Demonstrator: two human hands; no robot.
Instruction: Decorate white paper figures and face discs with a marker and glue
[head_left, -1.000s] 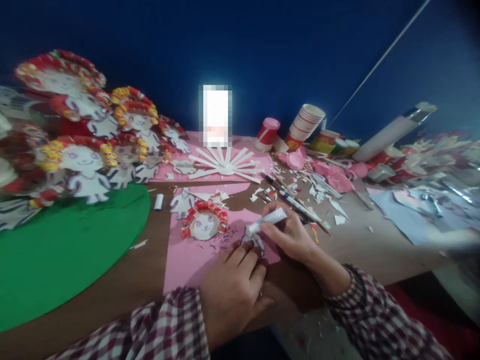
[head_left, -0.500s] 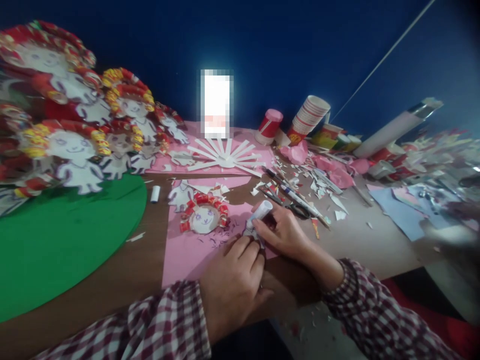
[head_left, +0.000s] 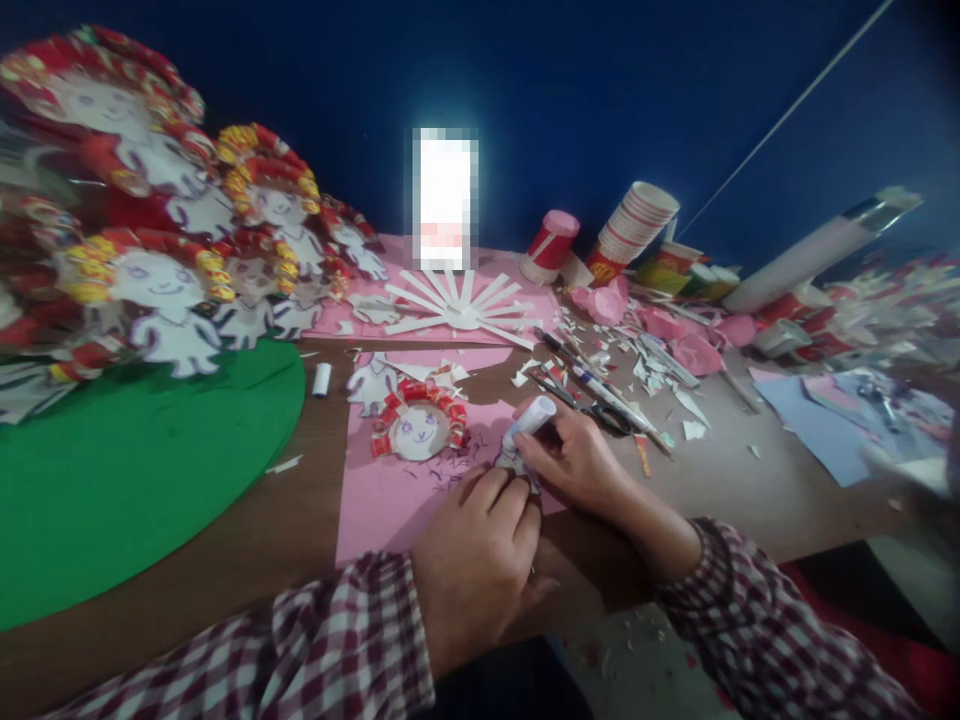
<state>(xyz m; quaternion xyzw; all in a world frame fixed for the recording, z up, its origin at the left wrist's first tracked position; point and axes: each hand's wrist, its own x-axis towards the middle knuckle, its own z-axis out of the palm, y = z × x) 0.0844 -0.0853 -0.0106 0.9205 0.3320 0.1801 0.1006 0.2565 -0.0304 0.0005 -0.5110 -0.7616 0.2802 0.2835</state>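
Note:
A white glue stick (head_left: pixel 534 417) is gripped in my right hand (head_left: pixel 581 460), its lower end at a small white paper cutout (head_left: pixel 511 460) with dark outlines. My left hand (head_left: pixel 480 550) rests over the near part of that cutout, fingers bent together; what its fingertips grip is hidden. Under both lies a pink sheet (head_left: pixel 375 510) scattered with small dark shreds. To the left on the sheet is a round smiling paper face (head_left: pixel 418 432) framed by red rolled paper, with a white paper body (head_left: pixel 371 385) behind it.
A green round board (head_left: pixel 150 470) lies left, paper dolls (head_left: pixel 165 290) behind it. A white cap (head_left: pixel 322 380) sits beside the board. White strips (head_left: pixel 461 315) fan out at the back. Scissors (head_left: pixel 607 417), pens (head_left: pixel 600 385) and scraps lie right, stacked cups (head_left: pixel 637 220) beyond.
The whole view has shifted slightly, so things appear a little further right. Both hands keep nearly the same pose, with the glue stick still at the cutout.

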